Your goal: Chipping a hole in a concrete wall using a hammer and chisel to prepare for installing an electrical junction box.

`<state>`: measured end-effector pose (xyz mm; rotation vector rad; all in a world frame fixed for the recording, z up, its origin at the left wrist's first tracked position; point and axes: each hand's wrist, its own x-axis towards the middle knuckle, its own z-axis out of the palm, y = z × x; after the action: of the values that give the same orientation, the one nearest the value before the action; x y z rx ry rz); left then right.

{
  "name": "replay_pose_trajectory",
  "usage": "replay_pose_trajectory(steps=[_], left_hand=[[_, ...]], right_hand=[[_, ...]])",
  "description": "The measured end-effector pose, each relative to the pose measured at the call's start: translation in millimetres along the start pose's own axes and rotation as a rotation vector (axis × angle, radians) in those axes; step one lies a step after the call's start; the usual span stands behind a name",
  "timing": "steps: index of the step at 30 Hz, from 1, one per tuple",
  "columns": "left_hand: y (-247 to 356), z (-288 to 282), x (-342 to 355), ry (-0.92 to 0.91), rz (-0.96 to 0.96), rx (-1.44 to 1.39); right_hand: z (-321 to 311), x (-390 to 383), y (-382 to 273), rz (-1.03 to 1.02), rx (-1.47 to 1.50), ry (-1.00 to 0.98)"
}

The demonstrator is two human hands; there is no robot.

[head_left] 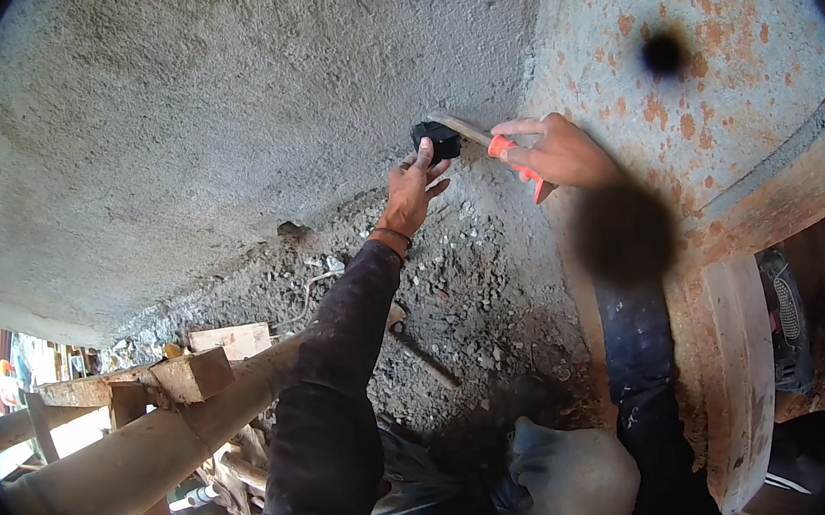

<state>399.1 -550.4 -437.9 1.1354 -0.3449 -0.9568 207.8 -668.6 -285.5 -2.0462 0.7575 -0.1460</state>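
Note:
My left hand (413, 193) grips a small black box (437, 141) and holds it at the rough grey plastered wall (263, 82). My right hand (559, 151) is closed round the red-orange handle (527, 173) of a tool with a narrow, flat metal blade (460, 127). The blade tip reaches the upper edge of the box; whether it touches the box or only the wall I cannot tell. The exact kind of the tool does not show.
Gravel and rubble (466, 292) lie along the wall's foot, with a hammer-like tool (425, 355) on them. A thick round pole (152, 456) and a timber block (194, 376) stand at the left. On the right rises a stained concrete face (681, 129) above a wooden board (789, 203).

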Motion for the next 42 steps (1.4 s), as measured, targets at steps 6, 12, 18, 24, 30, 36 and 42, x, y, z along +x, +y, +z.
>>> replay_pose_trajectory(steps=[6, 12, 18, 24, 30, 36, 42], left_hand=[[-9.5, -3.9, 12.4, 0.039, 0.078, -0.082], [-9.2, 0.4, 10.4, 0.042, 0.069, -0.077], [-5.3, 4.4, 6.0, 0.030, 0.046, -0.069], [-7.4, -0.9, 9.6, 0.053, 0.055, -0.064], [-8.9, 6.4, 5.9, 0.093, 0.090, -0.042], [-10.5, 4.8, 7.7, 0.098, 0.103, -0.037], [-6.4, 8.1, 5.9, 0.115, 0.123, -0.018]], right_hand=[[8.1, 9.8, -21.4, -0.010, -0.293, 0.019], [11.7, 24.0, -6.3, 0.007, -0.246, -0.032], [14.7, 21.6, -1.4, 0.000, -0.205, -0.030], [20.3, 23.3, -9.2, -0.050, -0.229, -0.013], [13.3, 23.4, -22.1, 0.013, -0.333, -0.030], [16.0, 26.1, -17.3, -0.014, -0.328, -0.057], [22.0, 21.0, -12.6, 0.005, -0.321, 0.019]])
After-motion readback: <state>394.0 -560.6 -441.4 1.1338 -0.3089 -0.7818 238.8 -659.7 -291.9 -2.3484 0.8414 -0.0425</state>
